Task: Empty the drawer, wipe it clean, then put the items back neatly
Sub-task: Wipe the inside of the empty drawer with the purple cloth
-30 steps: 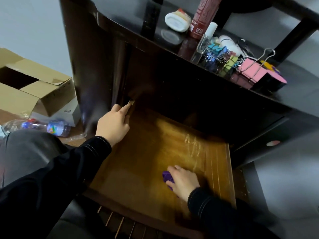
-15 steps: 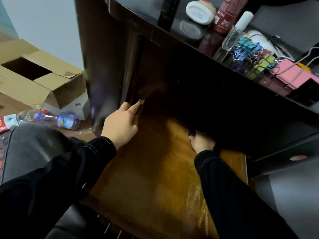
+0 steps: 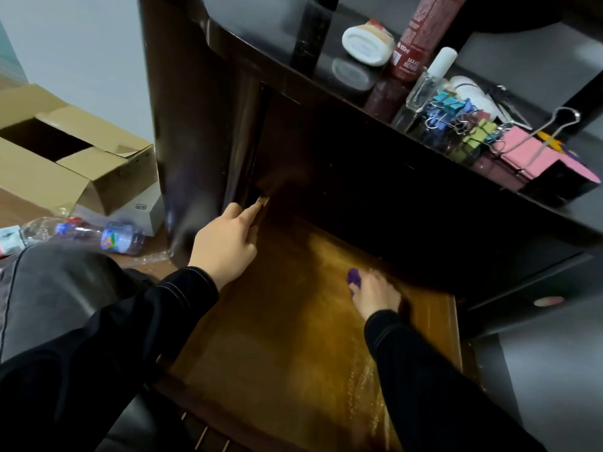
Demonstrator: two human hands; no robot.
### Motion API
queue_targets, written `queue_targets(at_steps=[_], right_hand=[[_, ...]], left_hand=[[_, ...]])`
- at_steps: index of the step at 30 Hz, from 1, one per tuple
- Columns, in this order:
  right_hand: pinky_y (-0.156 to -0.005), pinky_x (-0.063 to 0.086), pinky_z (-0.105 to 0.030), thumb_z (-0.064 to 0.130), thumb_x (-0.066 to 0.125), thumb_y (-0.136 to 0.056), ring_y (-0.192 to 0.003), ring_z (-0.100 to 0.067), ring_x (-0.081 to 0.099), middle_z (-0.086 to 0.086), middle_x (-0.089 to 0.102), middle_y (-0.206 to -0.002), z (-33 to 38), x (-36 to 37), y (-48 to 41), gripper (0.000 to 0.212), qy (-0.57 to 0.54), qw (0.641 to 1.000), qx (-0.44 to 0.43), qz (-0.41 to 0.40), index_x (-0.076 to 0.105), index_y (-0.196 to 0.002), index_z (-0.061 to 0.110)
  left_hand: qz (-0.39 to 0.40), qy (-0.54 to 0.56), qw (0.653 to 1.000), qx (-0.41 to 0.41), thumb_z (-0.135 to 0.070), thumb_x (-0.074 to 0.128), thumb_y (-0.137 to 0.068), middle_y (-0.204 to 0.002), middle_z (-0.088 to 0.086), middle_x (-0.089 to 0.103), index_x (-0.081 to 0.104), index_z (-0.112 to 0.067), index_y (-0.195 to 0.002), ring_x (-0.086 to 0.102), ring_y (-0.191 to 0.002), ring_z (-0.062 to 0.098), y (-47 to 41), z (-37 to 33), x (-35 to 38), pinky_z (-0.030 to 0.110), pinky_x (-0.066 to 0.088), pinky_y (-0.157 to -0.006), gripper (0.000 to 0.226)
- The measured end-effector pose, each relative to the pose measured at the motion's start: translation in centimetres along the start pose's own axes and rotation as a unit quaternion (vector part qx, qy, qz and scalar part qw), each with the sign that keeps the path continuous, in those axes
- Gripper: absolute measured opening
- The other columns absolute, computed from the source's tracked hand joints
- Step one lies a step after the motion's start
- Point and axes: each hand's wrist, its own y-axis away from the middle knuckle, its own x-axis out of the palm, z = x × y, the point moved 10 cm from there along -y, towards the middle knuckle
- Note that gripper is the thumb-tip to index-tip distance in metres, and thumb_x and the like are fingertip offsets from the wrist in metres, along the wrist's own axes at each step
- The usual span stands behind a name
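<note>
The wooden drawer [image 3: 280, 337] is pulled out below the dark desk and holds nothing but my hand and the cloth. My left hand [image 3: 225, 243] grips the drawer's left side wall near the back, fingers curled over its edge. My right hand [image 3: 375, 293] presses a purple cloth [image 3: 354, 277] onto the drawer floor near the back right, just under the desk's edge; most of the cloth is hidden beneath the hand. On the desk top [image 3: 326, 60] stand the removed items: a white jar [image 3: 365, 44], a red bottle [image 3: 421, 37], a clear bottle [image 3: 427, 83], coloured binder clips [image 3: 456, 115] and a pink clip [image 3: 535, 154].
An open cardboard box [image 3: 65, 158] and a lying plastic bottle [image 3: 81, 236] are on the floor to the left. My knee in dark trousers [image 3: 58, 288] is at the lower left. Wet streaks shine on the drawer floor at the right.
My right hand with the cloth went from the drawer's front to deep under the desk, then drew slightly back out. My left hand kept its grip on the drawer side.
</note>
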Motion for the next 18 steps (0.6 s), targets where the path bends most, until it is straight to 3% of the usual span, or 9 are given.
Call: queue_targets(at_steps=[2, 5, 6, 9, 14, 18], right_hand=[[-0.080, 0.045, -0.030, 0.039, 0.047, -0.105, -0.110, -0.027, 0.065, -0.006, 0.067, -0.119, -0.8, -0.3, -3.2, 0.031, 0.018, 0.999, 0.041, -0.006, 0.064, -0.123, 0.021], [-0.092, 0.047, -0.031, 0.034, 0.038, -0.108, -0.125, -0.030, 0.058, -0.011, 0.061, -0.136, -1.6, 0.6, -5.5, 0.039, 0.025, 0.996, 0.074, 0.039, 0.063, -0.129, 0.013], [-0.090, 0.047, -0.031, 0.033, 0.039, -0.108, -0.124, -0.030, 0.058, -0.011, 0.061, -0.135, -1.5, 0.5, -5.4, 0.038, 0.037, 0.996, 0.073, 0.037, 0.063, -0.129, 0.014], [-0.074, 0.047, -0.030, 0.033, 0.048, -0.105, -0.107, -0.028, 0.066, -0.008, 0.068, -0.116, -0.8, -0.9, -3.0, 0.028, 0.043, 0.998, 0.048, -0.006, 0.065, -0.120, 0.017], [-0.069, 0.049, -0.030, 0.039, 0.055, -0.101, -0.096, -0.020, 0.066, -0.003, 0.058, -0.121, 0.1, 1.3, 5.3, 0.031, 0.040, 0.997, -0.048, 0.034, 0.057, -0.128, 0.023], [-0.076, 0.054, -0.033, 0.041, 0.058, -0.099, -0.100, -0.020, 0.065, -0.001, 0.057, -0.122, 0.5, 2.1, 6.9, 0.035, 0.027, 0.995, -0.078, 0.047, 0.056, -0.129, 0.023]], left_hand=[[-0.001, -0.004, 1.000, 0.001, -0.024, 0.048, -0.100, -0.112, 0.003, 0.053, 0.040, -0.023, -0.152, 0.061, -0.094, 0.030, 0.0, 0.0, 0.0, 0.044, 0.053, -0.076, 0.052], [0.002, -0.007, 1.000, 0.001, -0.024, 0.048, -0.100, -0.114, 0.003, 0.053, 0.040, -0.024, -0.152, 0.061, -0.096, 0.030, -0.1, -0.1, 0.1, 0.044, 0.053, -0.078, 0.053], [0.001, -0.006, 1.000, 0.001, -0.024, 0.048, -0.100, -0.114, 0.003, 0.053, 0.040, -0.024, -0.152, 0.061, -0.097, 0.031, -0.1, -0.1, 0.0, 0.045, 0.053, -0.078, 0.052], [0.000, 0.002, 1.000, -0.002, -0.024, 0.048, -0.100, -0.113, 0.002, 0.053, 0.041, -0.024, -0.152, 0.061, -0.096, 0.030, 0.0, -0.2, -0.2, 0.044, 0.053, -0.078, 0.052], [0.001, 0.010, 1.000, -0.003, -0.025, 0.048, -0.101, -0.114, 0.003, 0.054, 0.041, -0.024, -0.151, 0.061, -0.098, 0.032, 0.1, -0.3, -0.3, 0.043, 0.053, -0.079, 0.051], [-0.003, 0.009, 1.000, 0.000, -0.025, 0.048, -0.101, -0.111, 0.003, 0.053, 0.041, -0.024, -0.151, 0.061, -0.096, 0.031, 0.2, -0.3, -0.3, 0.042, 0.053, -0.076, 0.051]])
